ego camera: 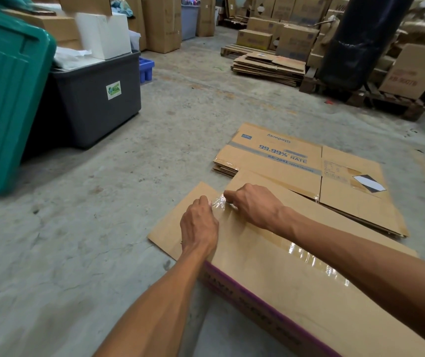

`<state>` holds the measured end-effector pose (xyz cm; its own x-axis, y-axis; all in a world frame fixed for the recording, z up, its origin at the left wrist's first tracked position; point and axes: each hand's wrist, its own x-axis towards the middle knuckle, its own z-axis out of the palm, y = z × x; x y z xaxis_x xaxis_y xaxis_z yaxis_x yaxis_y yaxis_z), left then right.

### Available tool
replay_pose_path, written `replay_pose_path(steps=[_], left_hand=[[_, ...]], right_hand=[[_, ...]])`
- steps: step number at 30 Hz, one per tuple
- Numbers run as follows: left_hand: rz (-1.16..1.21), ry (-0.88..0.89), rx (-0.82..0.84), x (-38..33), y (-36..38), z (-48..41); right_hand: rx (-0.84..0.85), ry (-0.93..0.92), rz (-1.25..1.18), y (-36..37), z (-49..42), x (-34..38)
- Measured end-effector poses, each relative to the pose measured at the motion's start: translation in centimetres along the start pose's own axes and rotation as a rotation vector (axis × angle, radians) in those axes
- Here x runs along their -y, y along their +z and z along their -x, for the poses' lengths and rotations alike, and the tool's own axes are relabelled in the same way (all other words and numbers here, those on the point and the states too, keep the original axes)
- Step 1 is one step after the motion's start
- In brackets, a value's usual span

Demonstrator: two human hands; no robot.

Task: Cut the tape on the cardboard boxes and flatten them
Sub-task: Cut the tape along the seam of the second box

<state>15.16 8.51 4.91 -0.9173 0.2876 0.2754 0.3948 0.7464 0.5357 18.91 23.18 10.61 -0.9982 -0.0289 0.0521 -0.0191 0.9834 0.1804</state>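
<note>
low in the frame, the box (283, 266) sits on the floor (77, 228). both the left hand (199, 225) and right hand (254, 204) pinch the crumpled tape (219, 202) at its far flap, probably to peel it; no knife shows.

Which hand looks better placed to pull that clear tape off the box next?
Probably the right hand. Its fingertips pinch the crumpled tape at the box seam and could peel back along it. The left hand rests beside the tape, better suited to holding the flap down.
</note>
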Motion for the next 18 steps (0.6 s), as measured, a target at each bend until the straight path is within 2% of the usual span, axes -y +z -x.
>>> replay_pose_path(steps=[7, 18], left_hand=[[-0.032, 0.005, 0.039, -0.5, 0.1, 0.0], [-0.08, 0.007, 0.053, -0.6, 0.4, -0.6]], right_hand=[[0.038, -0.012, 0.062, -0.7, 0.9, -0.4], [0.119, 0.003, 0.022, -1.0, 5.5, -2.6]])
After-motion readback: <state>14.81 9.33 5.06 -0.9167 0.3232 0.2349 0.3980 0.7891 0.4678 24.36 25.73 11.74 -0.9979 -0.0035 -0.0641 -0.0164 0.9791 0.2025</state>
